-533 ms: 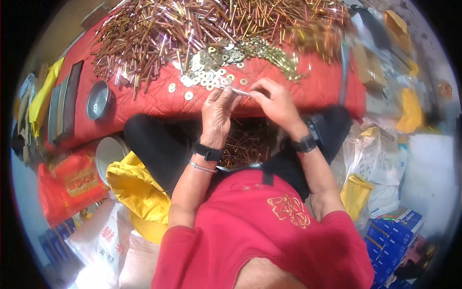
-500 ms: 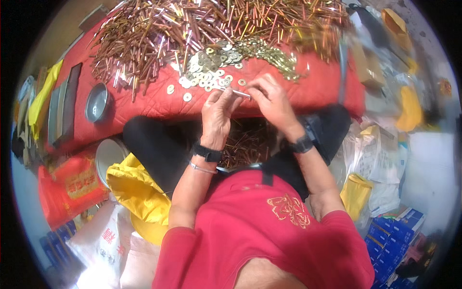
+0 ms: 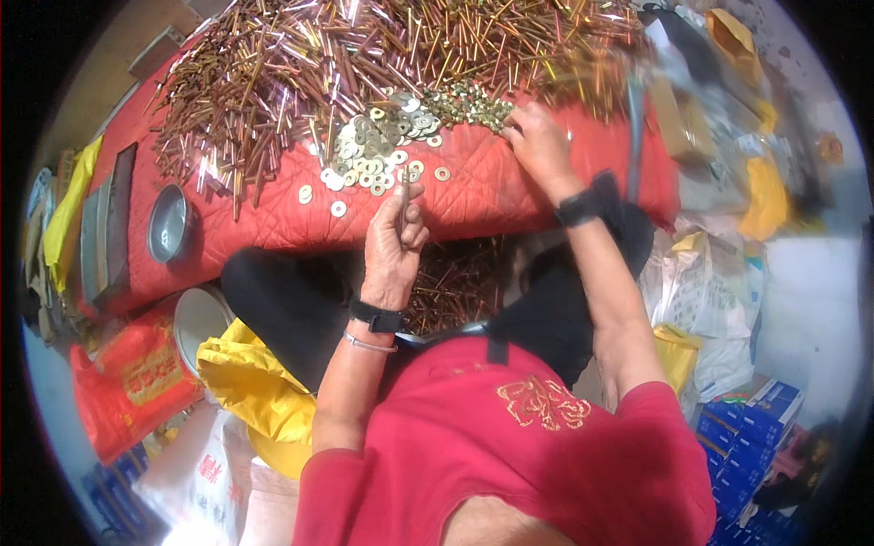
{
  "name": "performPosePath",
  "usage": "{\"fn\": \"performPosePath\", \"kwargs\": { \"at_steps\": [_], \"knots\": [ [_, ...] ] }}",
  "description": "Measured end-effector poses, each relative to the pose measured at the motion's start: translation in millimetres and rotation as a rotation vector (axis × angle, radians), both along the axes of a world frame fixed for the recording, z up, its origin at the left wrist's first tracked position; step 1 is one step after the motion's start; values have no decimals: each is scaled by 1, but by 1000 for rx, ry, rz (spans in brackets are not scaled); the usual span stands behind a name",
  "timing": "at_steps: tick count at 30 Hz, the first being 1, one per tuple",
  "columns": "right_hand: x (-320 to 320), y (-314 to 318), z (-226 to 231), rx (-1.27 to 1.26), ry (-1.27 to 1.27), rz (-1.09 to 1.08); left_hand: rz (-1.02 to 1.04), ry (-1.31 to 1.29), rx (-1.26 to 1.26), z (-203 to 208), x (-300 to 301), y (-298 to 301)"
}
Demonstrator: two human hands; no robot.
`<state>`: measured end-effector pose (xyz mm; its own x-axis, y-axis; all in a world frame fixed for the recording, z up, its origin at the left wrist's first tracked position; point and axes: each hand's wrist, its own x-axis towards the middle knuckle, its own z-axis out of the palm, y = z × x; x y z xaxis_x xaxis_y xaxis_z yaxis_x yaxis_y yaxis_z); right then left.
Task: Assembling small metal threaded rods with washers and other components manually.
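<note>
My left hand (image 3: 394, 246) is closed around a thin metal rod (image 3: 403, 193) that stands upright just below a heap of brass washers (image 3: 375, 146) on a red quilted cloth (image 3: 473, 196). My right hand (image 3: 537, 146) reaches forward onto the cloth, its fingers at a small pile of brass nuts (image 3: 473, 102); whether it holds one I cannot tell. A large heap of copper and brass rods (image 3: 364, 50) covers the far part of the cloth. More rods (image 3: 455, 282) lie in my lap between my knees.
A steel bowl (image 3: 168, 223) sits at the cloth's left edge, another bowl (image 3: 196, 318) lower down. A yellow bag (image 3: 250, 387) and a red bag (image 3: 132, 387) lie at my left. White bags (image 3: 701, 291) and blue boxes (image 3: 756, 428) are on the right.
My hands have come apart. The right hand moved forward and right to the nut pile, while the left hand stayed by my knees with the rod.
</note>
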<state>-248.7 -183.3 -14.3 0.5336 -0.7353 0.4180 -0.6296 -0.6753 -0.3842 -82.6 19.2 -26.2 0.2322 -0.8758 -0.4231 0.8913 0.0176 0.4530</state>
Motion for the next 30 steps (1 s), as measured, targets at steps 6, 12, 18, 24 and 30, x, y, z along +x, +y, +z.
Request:
{"fn": "performPosePath", "kwargs": {
  "at_steps": [6,12,18,24,30],
  "knots": [
    [9,-9,-6,-241,169,142,-20,-66,68,-3,-3,-2],
    [13,22,18,103,-139,176,-69,-158,47,9,-7,2],
    [8,84,29,737,-565,383,-200,-366,-7,31,-19,8],
    [7,101,22,1122,-958,313,-223,-443,-10,32,-23,12],
    [2,105,19,947,-838,342,-225,-426,-19,38,-27,13]
  ]
}}
